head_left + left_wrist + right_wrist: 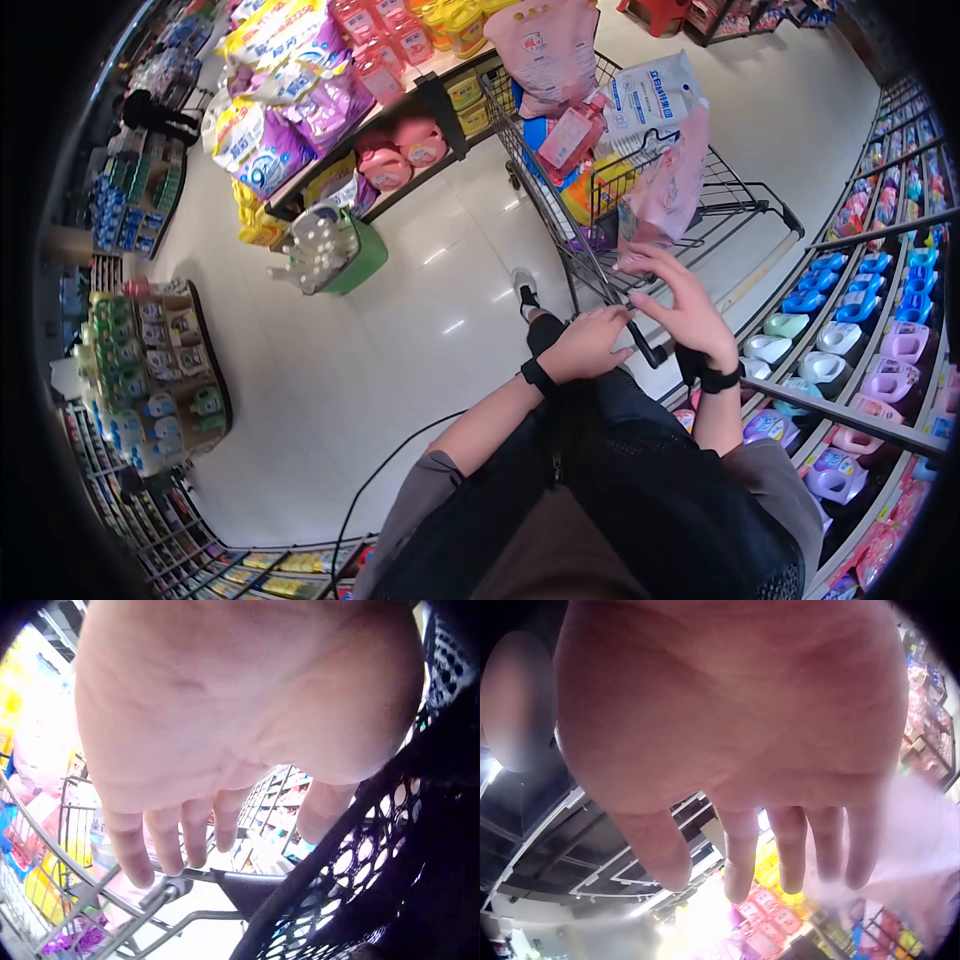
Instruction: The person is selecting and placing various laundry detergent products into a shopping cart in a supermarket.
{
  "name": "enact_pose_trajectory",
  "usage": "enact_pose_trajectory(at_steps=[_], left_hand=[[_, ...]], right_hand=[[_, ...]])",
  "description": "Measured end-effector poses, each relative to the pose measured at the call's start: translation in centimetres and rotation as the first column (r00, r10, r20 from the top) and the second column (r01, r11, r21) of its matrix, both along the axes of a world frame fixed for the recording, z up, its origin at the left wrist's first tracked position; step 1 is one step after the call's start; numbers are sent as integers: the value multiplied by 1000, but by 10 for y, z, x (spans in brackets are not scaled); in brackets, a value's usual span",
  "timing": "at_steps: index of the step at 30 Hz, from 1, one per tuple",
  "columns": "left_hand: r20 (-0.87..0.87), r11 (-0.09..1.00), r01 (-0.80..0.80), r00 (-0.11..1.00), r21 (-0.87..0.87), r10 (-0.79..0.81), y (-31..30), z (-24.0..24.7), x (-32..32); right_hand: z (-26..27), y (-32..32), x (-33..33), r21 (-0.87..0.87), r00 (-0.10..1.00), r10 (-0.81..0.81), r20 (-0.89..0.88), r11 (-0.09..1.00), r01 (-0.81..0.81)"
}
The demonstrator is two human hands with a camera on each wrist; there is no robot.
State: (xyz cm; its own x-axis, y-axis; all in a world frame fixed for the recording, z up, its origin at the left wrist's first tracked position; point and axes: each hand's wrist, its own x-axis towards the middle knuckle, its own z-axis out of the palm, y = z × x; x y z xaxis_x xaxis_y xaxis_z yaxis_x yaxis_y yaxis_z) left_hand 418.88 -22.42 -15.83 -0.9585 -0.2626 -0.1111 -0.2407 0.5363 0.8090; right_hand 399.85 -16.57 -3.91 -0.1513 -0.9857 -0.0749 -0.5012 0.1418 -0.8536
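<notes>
In the head view my left hand (588,345) is close to the near corner of the shopping cart (535,185), its fingers extended. The left wrist view shows its palm, with loosely bent fingers over the cart's rail and black handle end (247,889). My right hand (685,310) is raised just beside it, fingers spread and thumb apart. Its bare palm faces the right wrist camera, near a blurred pink bag (907,840). In the cart are a pink bag (545,60), a white bag (655,90), a pink bottle (572,138) and a thin pink plastic bag (670,185).
Detergent shelves (850,420) run close along the right side. Ahead left stands a display of detergent bags (300,110), with a green bin (362,258) at its corner. Another bottle display (165,370) stands at the left. A person in dark clothes (155,112) is far off.
</notes>
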Motion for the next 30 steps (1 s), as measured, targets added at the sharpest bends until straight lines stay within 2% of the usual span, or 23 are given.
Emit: enact_pose_trajectory(at_steps=[1, 2, 4, 5, 7, 9, 10, 11, 13, 14, 15, 16, 17, 18, 20, 21, 23, 24, 26, 27, 29, 30], left_hand=[[25, 999, -37, 999, -25, 37, -19, 0, -1], [44, 996, -45, 998, -71, 48, -43, 0, -2], [18, 990, -81, 996, -117, 84, -84, -16, 2], [-8, 980, -118, 993, -159, 118, -106, -23, 3], [22, 970, -141, 989, -196, 148, -155, -18, 3], [162, 953, -144, 968, -268, 192, -211, -9, 0], [135, 943, -178, 966, -281, 223, -231, 3, 2], [139, 944, -178, 965, -278, 223, -252, 11, 4], [219, 957, -238, 937, -165, 271, -293, 21, 7], [192, 952, -261, 938, -158, 289, -314, 20, 10], [191, 952, -264, 937, -154, 291, -335, 18, 15], [153, 925, -375, 913, -55, 379, -355, 16, 23], [123, 879, -475, 876, 48, 466, -376, 13, 31], [120, 826, -563, 822, 32, 557, -399, 10, 41], [127, 726, -687, 719, -19, 683, -443, 2, 66], [139, 686, -725, 675, -55, 725, -463, 0, 80], [209, 676, -735, 653, -58, 728, -500, 1, 106], [275, 668, -742, 631, -59, 725, -517, 1, 117], [303, 670, -741, 627, -52, 717, -548, -1, 135], [331, 666, -745, 618, -44, 713, -562, -3, 144], [336, 675, -736, 625, -47, 705, -591, -15, 159], [340, 649, -761, 605, -19, 720, -607, -22, 161]], right_hand=[[-2, -28, 7, -49, 997, 81, -10, 995, -82], [-12, -61, 9, -52, 997, 81, -11, 995, -82], [-49, -127, 9, -183, 994, -46, -95, 983, 28], [-66, -160, 4, -186, 994, -47, -96, 982, 28], [-86, -221, -6, -164, 982, -168, -89, 975, 151], [-88, -274, -25, -140, 979, -176, -106, 977, 161], [-87, -295, -32, -97, 981, -151, -120, 985, 140], [-87, -316, -38, -54, 983, -126, -134, 991, 119], [-121, -357, -49, -94, 982, -166, -85, 983, 158], [-138, -380, -56, 26, 881, -396, 259, 914, 404], [-145, -399, -63, 220, 613, -587, 529, 792, 569], [-134, -412, -71, 302, 551, -674, 492, 725, 619], [-154, -426, -84, 246, 480, -746, 461, 627, 739], [-192, -440, -99, 187, 393, -808, 440, 510, 839], [-260, -461, -136, 155, 269, -932, 242, 311, 938], [-287, -466, -146, 158, 267, -933, 243, 310, 938], [-334, -475, -161, 101, 53, -976, -211, 32, 994], [-351, -478, -172, 102, 46, -976, -211, 25, 994], [-375, -487, -188, 191, 11, -999, 51, 21, 981], [-381, -488, -182, 191, 4, -999, 50, 14, 981], [-388, -486, -174, 344, -71, -950, 305, 40, 938], [-405, -487, -173, 295, -77, -963, 260, 3, 955]])
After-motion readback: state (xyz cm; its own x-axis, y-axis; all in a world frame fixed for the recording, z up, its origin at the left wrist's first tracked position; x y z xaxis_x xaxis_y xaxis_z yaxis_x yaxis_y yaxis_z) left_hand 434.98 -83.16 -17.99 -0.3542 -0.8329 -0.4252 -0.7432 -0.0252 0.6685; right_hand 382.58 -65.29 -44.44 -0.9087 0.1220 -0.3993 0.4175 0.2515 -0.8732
